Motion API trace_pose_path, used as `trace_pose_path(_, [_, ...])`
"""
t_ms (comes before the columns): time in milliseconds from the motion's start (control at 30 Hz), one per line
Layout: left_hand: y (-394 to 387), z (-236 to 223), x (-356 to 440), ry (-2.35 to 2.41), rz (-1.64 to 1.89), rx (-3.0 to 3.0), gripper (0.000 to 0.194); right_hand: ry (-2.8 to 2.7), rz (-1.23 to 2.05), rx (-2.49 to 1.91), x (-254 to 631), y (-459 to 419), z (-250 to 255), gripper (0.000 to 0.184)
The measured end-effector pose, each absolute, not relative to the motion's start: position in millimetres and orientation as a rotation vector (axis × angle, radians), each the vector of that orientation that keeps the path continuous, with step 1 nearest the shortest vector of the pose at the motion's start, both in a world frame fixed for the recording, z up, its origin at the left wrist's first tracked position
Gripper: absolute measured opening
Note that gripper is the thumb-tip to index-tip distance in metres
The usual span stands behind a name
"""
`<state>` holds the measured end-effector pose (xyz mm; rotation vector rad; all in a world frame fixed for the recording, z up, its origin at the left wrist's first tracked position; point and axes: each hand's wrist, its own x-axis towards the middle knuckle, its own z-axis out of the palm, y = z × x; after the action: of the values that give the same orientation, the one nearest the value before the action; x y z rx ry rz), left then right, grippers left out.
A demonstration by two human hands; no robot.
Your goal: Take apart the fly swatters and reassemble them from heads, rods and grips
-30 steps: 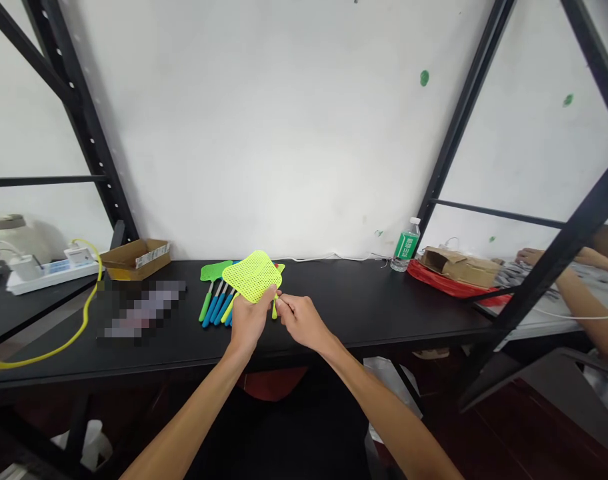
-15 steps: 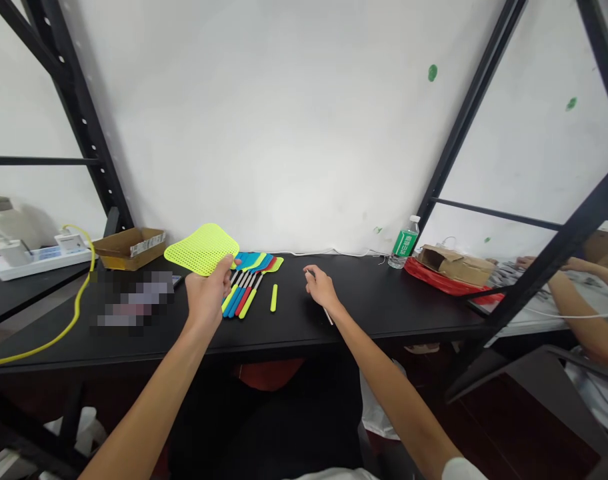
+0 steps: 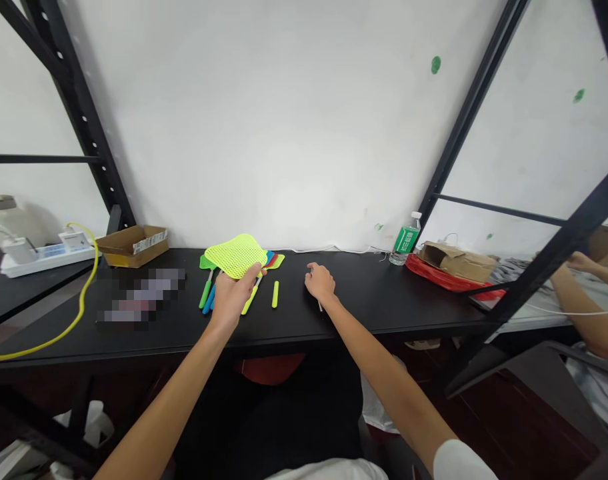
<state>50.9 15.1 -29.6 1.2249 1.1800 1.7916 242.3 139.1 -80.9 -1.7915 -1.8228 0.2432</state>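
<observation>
Grip of left hand (image 3: 234, 291) pinched on yellow-green mesh paddle (image 3: 237, 255), right hand (image 3: 321, 283) curled closed around thin rod (image 3: 321, 307).

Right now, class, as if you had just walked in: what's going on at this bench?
The left hand holds a yellow-green mesh paddle above several swatters with coloured handles, partly hiding them. The right hand, low over the black table, holds a thin rod. A loose yellow-green handle lies between the two hands, joined to nothing. At the far right, another person's forearms reach over the neighbouring surface.
</observation>
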Motion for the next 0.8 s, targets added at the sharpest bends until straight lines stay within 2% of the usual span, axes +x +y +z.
trace_pose_path(233, [17, -36, 56, 1.171, 1.674, 1.267, 0.033, -1.865, 0.273, -1.775, 246, 138, -78, 0.037])
trace_pose_path(333, [16, -37, 59, 1.181, 1.638, 1.290, 0.034, -1.786, 0.369, -1.595, 255, 131, -71, 0.033])
trace_pose_path(533, [14, -46, 70, 1.173, 1.411, 1.520, 0.034, -1.581, 1.246, -0.853, 265, 85, -54, 0.053])
trace_pose_path(600, [13, -49, 75, 1.165, 1.365, 1.589, 0.036, -1.552, 1.400, -0.733, 263, 70, -53, 0.057])
trace_pose_path(700, [10, -51, 81, 1.164, 1.267, 1.699, 0.038, -1.555, 1.430, -0.676, 261, 63, -54, 0.065])
trace_pose_path(800, [7, -49, 82, 1.204, 1.133, 1.825, 0.040, -1.518, 1.312, -0.716, 280, 78, -56, 0.058])
